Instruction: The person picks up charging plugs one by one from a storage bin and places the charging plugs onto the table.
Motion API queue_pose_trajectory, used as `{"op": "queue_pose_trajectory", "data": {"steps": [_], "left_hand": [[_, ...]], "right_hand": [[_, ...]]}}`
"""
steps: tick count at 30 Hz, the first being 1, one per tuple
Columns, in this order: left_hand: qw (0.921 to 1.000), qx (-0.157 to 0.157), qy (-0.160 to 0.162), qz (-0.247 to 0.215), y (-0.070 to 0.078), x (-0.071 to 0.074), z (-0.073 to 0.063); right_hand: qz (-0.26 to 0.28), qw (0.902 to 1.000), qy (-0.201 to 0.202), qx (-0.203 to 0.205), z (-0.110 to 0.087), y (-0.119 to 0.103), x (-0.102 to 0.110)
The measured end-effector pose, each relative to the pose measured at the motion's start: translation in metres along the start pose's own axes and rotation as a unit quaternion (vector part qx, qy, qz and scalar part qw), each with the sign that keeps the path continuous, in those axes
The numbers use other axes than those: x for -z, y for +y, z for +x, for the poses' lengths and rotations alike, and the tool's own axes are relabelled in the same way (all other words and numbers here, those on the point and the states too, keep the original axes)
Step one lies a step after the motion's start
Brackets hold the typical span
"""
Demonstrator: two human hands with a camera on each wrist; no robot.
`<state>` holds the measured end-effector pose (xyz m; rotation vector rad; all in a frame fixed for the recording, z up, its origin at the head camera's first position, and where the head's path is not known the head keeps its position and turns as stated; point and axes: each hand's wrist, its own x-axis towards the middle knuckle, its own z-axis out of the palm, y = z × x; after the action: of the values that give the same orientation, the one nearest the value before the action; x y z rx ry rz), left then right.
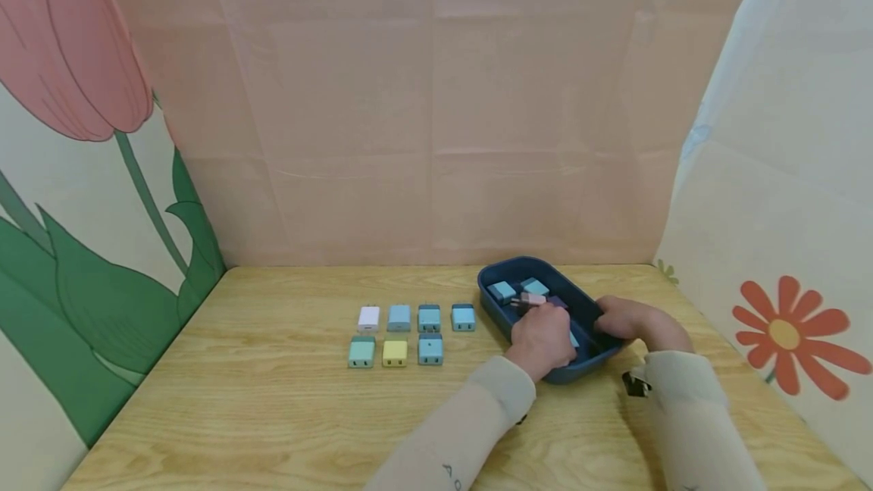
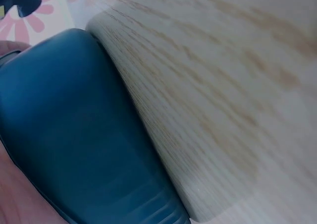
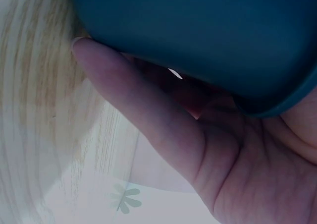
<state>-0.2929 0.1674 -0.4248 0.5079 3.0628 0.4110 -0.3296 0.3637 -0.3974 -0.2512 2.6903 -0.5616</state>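
A dark blue plastic bin (image 1: 492,276) stands slanted on the right part of the table, with several plug-in chargers inside, among them a light blue charger (image 1: 502,292) and a pale pink charger (image 1: 534,299) with prongs showing. My left hand (image 1: 542,339) reaches over the near rim into the bin, back of the hand up. Its fingertips are hidden, and I cannot tell whether they hold a charger. At the bin's right end my right hand (image 1: 630,320) grips the rim. Close up, the right wrist view has one digit of that hand (image 3: 148,115) lying along the bin's outer wall (image 3: 198,30).
Left of the bin, chargers stand in two rows on the wooden table (image 1: 273,400). The back row has a white charger (image 1: 369,317) and several blue ones; in front are a green charger (image 1: 361,352), a yellow charger (image 1: 395,353) and a blue charger (image 1: 430,349). Printed cloths surround the table.
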Motion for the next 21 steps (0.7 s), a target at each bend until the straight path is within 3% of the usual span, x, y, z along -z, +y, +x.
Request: {"op": "queue_pose_trajectory", "data": {"steps": [14,21], "left_hand": [[0.9981,-0.056,0.026,0.005,-0.0038,-0.0026,0.0005],[0.9977,-0.061,0.028,0.001,-0.0052,-0.0025,-0.0006]], "right_hand": [[-0.003,1.0,-0.001,-0.006,0.0021,0.0021,0.0005],[0.003,0.9999,-0.002,-0.011,0.0036,0.0032,-0.0012]]}}
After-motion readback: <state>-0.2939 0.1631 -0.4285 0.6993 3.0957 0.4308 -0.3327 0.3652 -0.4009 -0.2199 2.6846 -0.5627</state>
